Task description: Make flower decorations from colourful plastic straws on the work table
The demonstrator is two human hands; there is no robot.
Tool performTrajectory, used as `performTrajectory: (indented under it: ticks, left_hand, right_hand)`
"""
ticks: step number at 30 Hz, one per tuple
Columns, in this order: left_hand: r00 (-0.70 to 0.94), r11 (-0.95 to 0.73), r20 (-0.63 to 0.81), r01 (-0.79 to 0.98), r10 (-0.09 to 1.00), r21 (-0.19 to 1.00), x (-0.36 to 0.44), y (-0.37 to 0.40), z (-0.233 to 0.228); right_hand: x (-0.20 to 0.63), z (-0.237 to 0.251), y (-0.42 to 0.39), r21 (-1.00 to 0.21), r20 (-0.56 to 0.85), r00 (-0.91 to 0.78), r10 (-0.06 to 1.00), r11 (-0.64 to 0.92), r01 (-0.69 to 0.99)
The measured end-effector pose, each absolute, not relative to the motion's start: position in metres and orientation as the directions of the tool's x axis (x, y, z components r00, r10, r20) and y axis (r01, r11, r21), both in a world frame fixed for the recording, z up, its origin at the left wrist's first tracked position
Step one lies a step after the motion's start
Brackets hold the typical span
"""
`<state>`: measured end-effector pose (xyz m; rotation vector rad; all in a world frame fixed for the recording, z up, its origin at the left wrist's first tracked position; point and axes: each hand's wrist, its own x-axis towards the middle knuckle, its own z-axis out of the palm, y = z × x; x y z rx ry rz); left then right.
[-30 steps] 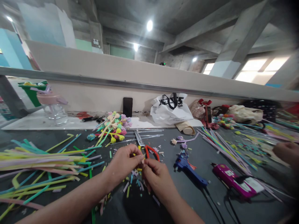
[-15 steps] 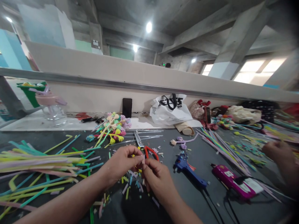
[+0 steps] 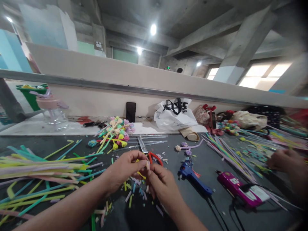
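My left hand (image 3: 124,169) and my right hand (image 3: 161,185) meet fingertip to fingertip over the dark table (image 3: 209,160), pinching a small pale and yellow craft piece (image 3: 145,166) between them. Just behind the fingers lie red-handled scissors (image 3: 149,153). Cut bits of coloured stem (image 3: 134,189) are scattered under my hands. A pile of long coloured stems (image 3: 40,166) lies to the left.
A blue glue gun (image 3: 194,179) and a magenta glue gun (image 3: 242,192) lie to the right with cables. A bunch of finished pastel flowers (image 3: 116,131), a white bag (image 3: 175,115), a dark phone (image 3: 130,111) and a jar (image 3: 54,112) stand further back. Another person's hand (image 3: 284,160) works at the right.
My hands stay together on the small piece, fingers shifting slightly. The other person's hand at the right has moved leftward and lower.
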<state>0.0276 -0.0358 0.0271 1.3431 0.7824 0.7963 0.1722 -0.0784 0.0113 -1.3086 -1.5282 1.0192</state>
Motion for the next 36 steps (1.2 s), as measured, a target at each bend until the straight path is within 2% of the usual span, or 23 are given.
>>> performTrajectory:
  ticks: [5,8,13,16,18,21,24,28,31,34,36]
  left_hand:
    - [0.512,0.081,0.0,-0.136,0.859,0.987,0.03,-0.037,0.032]
    - [0.512,0.066,0.029,-0.166,0.859,0.984,0.034,-0.04,0.031]
    - [0.505,-0.061,0.14,-0.171,0.852,0.983,0.04,-0.05,0.034]
    - [0.457,-0.131,0.173,-0.122,0.873,0.984,0.038,-0.056,0.038]
    - [0.393,-0.241,0.244,-0.059,0.887,0.969,0.036,-0.057,0.041]
    - [0.309,-0.463,0.419,0.083,0.854,0.882,0.032,-0.056,0.042]
    - [0.305,-0.561,0.499,0.166,0.811,0.811,0.031,-0.055,0.043]
    - [0.309,-0.543,0.479,0.172,0.822,0.822,0.031,-0.053,0.046]
    - [0.271,-0.443,0.386,0.194,0.882,0.875,0.026,-0.046,0.047]
    - [0.349,-0.369,0.246,0.348,0.904,0.862,0.017,-0.033,0.042]
    - [0.394,-0.418,0.247,0.44,0.885,0.795,0.011,-0.026,0.039]
  right_hand:
    - [0.181,0.019,-0.078,-0.989,0.148,-0.117,0.982,0.15,0.01]
    - [0.189,0.016,-0.078,-0.975,0.184,-0.071,0.98,0.173,-0.139]
    - [0.194,0.015,-0.078,-0.939,0.116,-0.078,0.99,0.084,-0.333]
    - [0.191,0.019,-0.077,-0.904,0.087,-0.14,0.986,0.019,-0.428]
    - [0.189,0.019,-0.077,-0.886,0.064,-0.169,0.983,-0.022,-0.462]
    - [0.186,0.015,-0.076,-0.883,0.045,-0.199,0.979,-0.055,-0.466]
    - [0.183,0.011,-0.076,-0.887,0.026,-0.223,0.974,-0.081,-0.456]
    - [0.182,0.011,-0.077,-0.883,0.012,-0.225,0.974,-0.095,-0.46]
    - [0.184,0.015,-0.076,-0.863,-0.001,-0.211,0.978,-0.107,-0.494]
    - [0.188,0.019,-0.076,-0.83,0.008,-0.216,0.976,-0.114,-0.546]
    - [0.19,0.021,-0.076,-0.8,0.026,-0.236,0.971,-0.122,-0.587]
